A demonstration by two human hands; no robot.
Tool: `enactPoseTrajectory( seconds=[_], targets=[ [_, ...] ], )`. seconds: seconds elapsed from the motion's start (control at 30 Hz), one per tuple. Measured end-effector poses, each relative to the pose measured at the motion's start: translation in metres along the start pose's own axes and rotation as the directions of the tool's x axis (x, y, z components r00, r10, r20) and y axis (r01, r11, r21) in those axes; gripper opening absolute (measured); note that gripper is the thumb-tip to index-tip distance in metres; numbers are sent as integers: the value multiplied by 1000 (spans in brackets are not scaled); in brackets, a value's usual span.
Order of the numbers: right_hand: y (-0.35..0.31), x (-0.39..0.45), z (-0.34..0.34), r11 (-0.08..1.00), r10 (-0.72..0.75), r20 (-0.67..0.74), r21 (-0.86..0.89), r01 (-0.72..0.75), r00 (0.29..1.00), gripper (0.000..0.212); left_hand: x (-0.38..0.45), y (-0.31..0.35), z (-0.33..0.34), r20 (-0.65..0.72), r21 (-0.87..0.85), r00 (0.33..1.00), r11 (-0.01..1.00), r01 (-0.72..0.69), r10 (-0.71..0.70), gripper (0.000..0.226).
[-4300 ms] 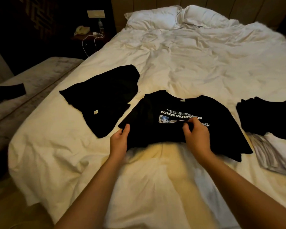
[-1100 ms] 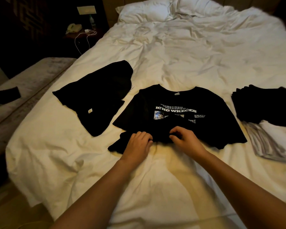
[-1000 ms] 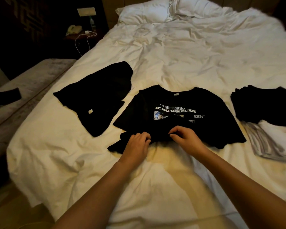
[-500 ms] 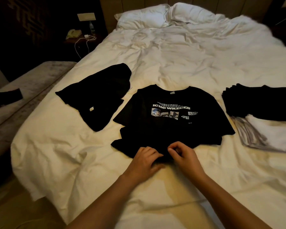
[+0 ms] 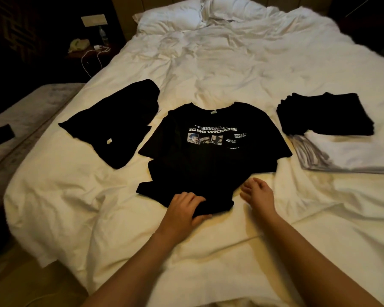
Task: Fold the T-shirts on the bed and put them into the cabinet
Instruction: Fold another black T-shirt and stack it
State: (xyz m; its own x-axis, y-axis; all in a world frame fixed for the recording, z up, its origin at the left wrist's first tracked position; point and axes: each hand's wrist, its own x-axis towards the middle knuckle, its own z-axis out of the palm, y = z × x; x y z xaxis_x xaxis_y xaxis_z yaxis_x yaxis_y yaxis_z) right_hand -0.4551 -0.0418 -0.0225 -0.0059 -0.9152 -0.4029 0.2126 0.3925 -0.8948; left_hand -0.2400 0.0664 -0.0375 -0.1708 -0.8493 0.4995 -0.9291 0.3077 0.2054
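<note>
Pinching the printed T-shirt (image 5: 211,156) hem, left hand (image 5: 184,209); right hand (image 5: 258,193) open beside folded stack (image 5: 326,114)

Your bed (image 5: 220,69) is carrying everything under a rumpled white duvet. A printed black T-shirt (image 5: 211,156) is lying flat near the front edge, collar toward the pillows (image 5: 186,14). A second black shirt (image 5: 118,122) is lying loosely to its left, apart from it. On the right, a folded black stack (image 5: 326,114) is sitting on the duvet, its near edge overlapping a white folded pile (image 5: 350,154).
</note>
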Motion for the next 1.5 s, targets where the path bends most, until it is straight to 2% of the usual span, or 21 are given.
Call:
enactPoseTrajectory(
  seconds=[0.07,0.17,0.33,0.37,0.43,0.5,0.63,0.73,0.83,0.93,1.0,1.07,1.13,1.23,1.3,1.37,1.4,1.43,1.5],
  targets=[
    [-9,9,5,990,80,44,117,-85,996,36,6,13,5,-33,16,996,997,-78,79,46],
    [-17,17,7,974,136,79,171,-148,988,30,20,33,16,-18,35,980,980,-197,198,41],
    [-23,26,1,971,173,1,169,-170,985,10,41,31,24,-64,-76,979,977,-198,193,22],
    [-24,27,0,977,153,-8,152,-150,988,6,44,32,21,-69,-151,989,979,-137,127,23],
    [-26,28,-5,992,88,-16,94,-86,996,8,50,37,9,-3,-363,983,917,168,-181,20],
    [-28,29,-10,999,14,-16,31,-14,1000,10,59,38,0,158,-519,874,715,469,-459,9],
    [-29,28,-16,982,-181,-15,-64,180,983,17,74,23,-1,230,-648,684,415,638,-693,17],
    [-22,23,-17,827,-405,220,-326,458,887,26,78,9,7,258,-645,531,265,717,-807,26],
    [-14,36,-20,522,-483,403,-581,625,778,44,82,-1,12,257,-642,470,214,736,-844,26],
    [-13,55,-18,264,-516,507,-673,691,690,53,85,-3,12,243,-631,494,251,734,-835,23],
    [-16,65,-13,153,-507,557,-693,704,658,51,86,-4,12,221,-614,537,312,725,-814,22],
    [-18,73,-6,92,-493,597,-688,720,633,39,88,-5,11,211,-596,558,347,724,-803,24],
    [-22,78,0,116,-481,613,-664,738,627,23,90,-7,11,203,-593,552,347,727,-809,25],
    [-29,80,3,226,-457,634,-596,771,624,22,93,-11,12,182,-603,515,318,732,-838,24],
    [-40,79,2,301,-487,620,-543,784,615,17,96,-14,10,207,-632,459,240,737,-864,22],
    [-53,75,-2,313,-538,591,-521,794,600,16,100,-13,7,273,-697,398,105,709,-876,21],
    [-59,73,-4,331,-551,578,-511,793,602,16,102,-10,3,303,-720,389,58,691,-870,20],
    [-64,71,-6,397,-543,553,-494,773,632,14,104,-8,0,322,-733,404,44,678,-856,19],
    [-74,62,-11,601,-476,492,-424,678,729,11,106,0,-7,340,-745,493,91,661,-801,20]
  ],
)
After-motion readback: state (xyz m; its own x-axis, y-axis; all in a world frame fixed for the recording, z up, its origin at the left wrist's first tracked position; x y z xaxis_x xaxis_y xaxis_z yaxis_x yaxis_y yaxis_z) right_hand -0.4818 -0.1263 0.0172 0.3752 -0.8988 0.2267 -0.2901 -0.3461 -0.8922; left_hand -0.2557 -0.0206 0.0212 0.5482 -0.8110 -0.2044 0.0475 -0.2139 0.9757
